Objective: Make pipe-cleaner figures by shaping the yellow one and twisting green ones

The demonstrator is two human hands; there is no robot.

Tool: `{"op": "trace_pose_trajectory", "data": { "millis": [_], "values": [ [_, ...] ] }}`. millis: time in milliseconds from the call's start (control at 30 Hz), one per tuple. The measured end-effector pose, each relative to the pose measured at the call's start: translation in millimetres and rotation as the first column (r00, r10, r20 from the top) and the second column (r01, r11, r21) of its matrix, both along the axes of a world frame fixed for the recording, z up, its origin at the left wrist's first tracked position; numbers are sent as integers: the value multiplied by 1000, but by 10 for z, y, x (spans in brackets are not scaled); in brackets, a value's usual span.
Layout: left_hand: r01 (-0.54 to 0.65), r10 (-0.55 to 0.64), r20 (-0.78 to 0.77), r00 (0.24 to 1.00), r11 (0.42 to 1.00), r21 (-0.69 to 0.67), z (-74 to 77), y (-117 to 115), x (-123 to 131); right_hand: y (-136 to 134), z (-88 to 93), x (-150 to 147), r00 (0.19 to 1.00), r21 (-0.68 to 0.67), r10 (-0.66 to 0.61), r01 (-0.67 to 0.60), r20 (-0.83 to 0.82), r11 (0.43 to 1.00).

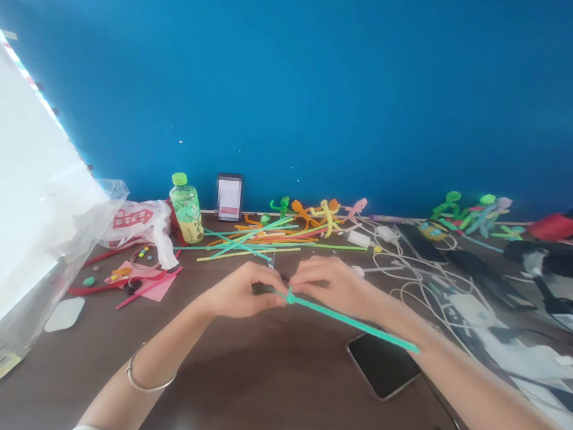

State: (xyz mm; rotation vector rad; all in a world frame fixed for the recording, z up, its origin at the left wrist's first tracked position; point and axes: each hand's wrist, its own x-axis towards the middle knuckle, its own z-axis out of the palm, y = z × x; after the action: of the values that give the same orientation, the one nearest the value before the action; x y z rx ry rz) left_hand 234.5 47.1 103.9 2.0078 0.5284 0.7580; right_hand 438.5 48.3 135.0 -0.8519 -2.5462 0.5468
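A teal pipe cleaner is pinched at its left end between both hands, where it has a small twisted knot. Its long straight part slants down to the right, passing in front of my right forearm. The fingertips of my left hand are closed on the knotted end. From above and to the right, my right hand meets them with thumb and fingers pressed together at the same spot. Just beyond the hands lies a loose pile of coloured pipe cleaners in teal, orange, yellow and green.
Behind the pile stand bent pipe-cleaner figures, a green-capped bottle and a propped phone. A dark phone lies under the pipe cleaner. White cables spread at right. Plastic bags and red scissors sit left.
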Motion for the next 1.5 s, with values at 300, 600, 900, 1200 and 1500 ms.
{"op": "trace_pose_trajectory", "data": {
  "millis": [300, 600, 900, 1200, 1500],
  "values": [
    [-324, 389, 197, 900, 898, -297, -95, -34, 124, -187, -395, -312, 774, -409, -508, 353, -377, 842],
    [-263, 474, 367, 800, 828, -495, -211, 37, 184, -373, -534, -418, 769, -448, -539, 371, -342, 813],
    [-155, 355, 324, 877, 847, -508, -151, 58, 117, -447, -341, -242, 829, 547, -445, 558, -339, 624],
    [-287, 420, 451, 787, 897, -335, -250, 52, 198, -202, -607, -410, 649, 23, -486, 612, -586, 791],
    [-258, 436, 358, 826, 856, -449, -363, 122, 247, -152, -666, -502, 380, -490, -649, 437, -659, 754]
  ]
}}
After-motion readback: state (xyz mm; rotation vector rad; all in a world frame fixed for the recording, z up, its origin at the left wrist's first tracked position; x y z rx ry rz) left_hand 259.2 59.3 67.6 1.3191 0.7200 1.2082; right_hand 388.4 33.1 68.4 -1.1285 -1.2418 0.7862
